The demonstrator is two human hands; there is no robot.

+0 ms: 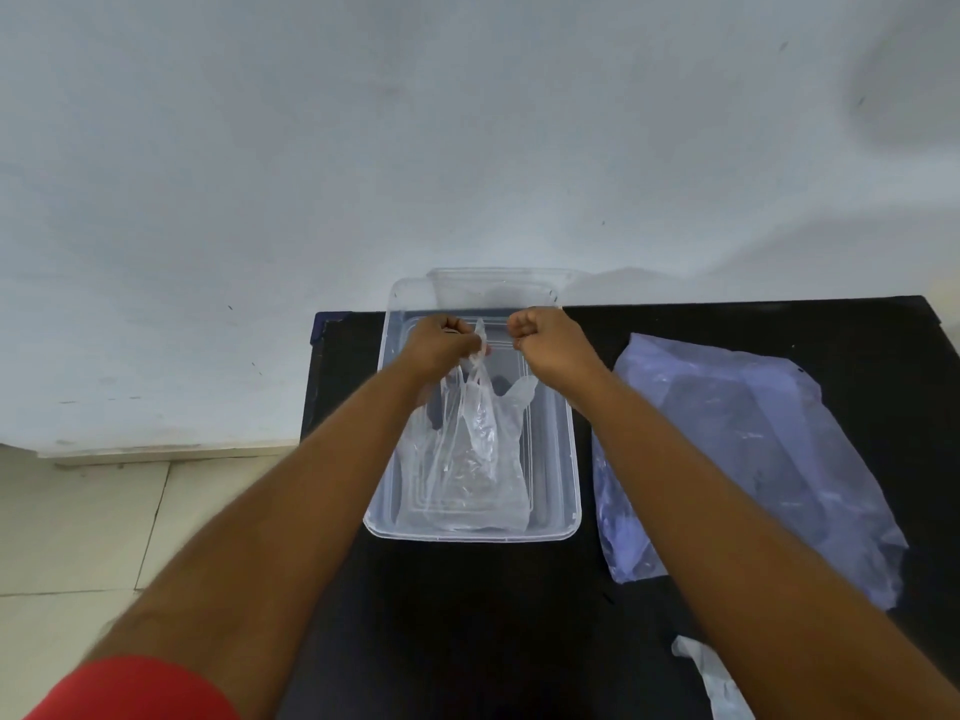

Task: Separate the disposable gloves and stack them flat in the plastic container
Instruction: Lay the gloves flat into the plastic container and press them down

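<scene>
A clear plastic container [563,462] sits on the black table [467,615]. Both my hands are over its far end. My left hand [441,343] pinches the top of a thin transparent disposable glove [483,439], which hangs down with its lower part lying inside the container. My right hand [543,335] is closed in a fist just right of it, seemingly pinching the same glove's edge. More clear glove film lies flat on the container's bottom.
A large clear plastic bag [753,459] lies flat on the table to the right of the container. Another bit of clear plastic [717,683] lies at the near right edge. The container's lid [493,285] leans behind it against the white wall. Tiled floor is at the left.
</scene>
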